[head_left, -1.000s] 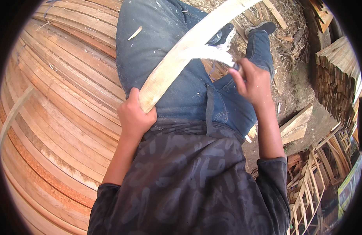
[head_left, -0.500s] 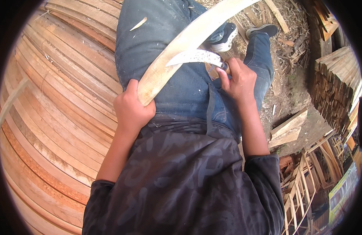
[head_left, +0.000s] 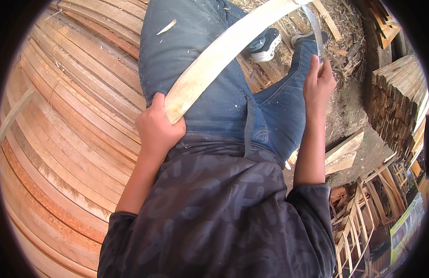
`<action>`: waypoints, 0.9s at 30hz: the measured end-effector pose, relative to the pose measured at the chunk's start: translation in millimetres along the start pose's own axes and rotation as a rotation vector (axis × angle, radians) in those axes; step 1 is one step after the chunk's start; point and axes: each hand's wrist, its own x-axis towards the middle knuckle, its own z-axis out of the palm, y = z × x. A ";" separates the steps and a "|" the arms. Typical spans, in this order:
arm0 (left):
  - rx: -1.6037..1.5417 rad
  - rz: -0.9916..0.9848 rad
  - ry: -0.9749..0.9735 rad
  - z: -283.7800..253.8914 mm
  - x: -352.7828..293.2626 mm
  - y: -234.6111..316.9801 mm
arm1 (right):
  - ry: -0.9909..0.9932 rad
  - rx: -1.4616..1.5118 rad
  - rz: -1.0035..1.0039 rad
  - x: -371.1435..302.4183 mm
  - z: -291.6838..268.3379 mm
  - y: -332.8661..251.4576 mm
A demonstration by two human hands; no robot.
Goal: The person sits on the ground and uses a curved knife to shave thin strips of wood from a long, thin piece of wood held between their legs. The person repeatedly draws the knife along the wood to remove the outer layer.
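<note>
A long pale wooden plank (head_left: 219, 62) slants across my lap, from beside my hip up to the far edge of the view. My left hand (head_left: 160, 123) is closed round its near end. Out to the right, my right hand (head_left: 319, 88) grips the handle of a curved knife (head_left: 315, 30). The blade points away from me, with its tip at the plank's far end. Fingers hide most of the handle. A thin wood shaving (head_left: 166, 27) lies on my left thigh.
Stacked planks (head_left: 70, 139) fill the left side. At the right stands a pile of cut boards (head_left: 397, 92), with short offcuts (head_left: 344, 153) on the ground nearer me. Shavings (head_left: 349, 55) litter the ground round my shoes (head_left: 266, 48). A slatted wooden frame (head_left: 356, 231) is at the lower right.
My right hand has carried the knife away from me and to the right, from the plank's middle to its far end. My left hand keeps its hold with hardly any movement.
</note>
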 end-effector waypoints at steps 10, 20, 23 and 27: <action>-0.027 -0.010 -0.006 -0.9 -2.1 3.5 | -0.092 -0.154 -0.318 -3.6 23.4 -0.6; -0.079 -0.008 0.011 3.1 -2.7 0.9 | -0.266 -0.086 -0.698 -31.6 23.8 -29.5; -0.073 -0.035 0.004 1.4 -3.6 0.9 | -0.105 -0.139 -0.413 4.1 38.7 4.9; -0.035 -0.048 -0.009 -2.3 1.2 5.1 | -0.023 -0.170 -0.484 27.7 23.3 12.2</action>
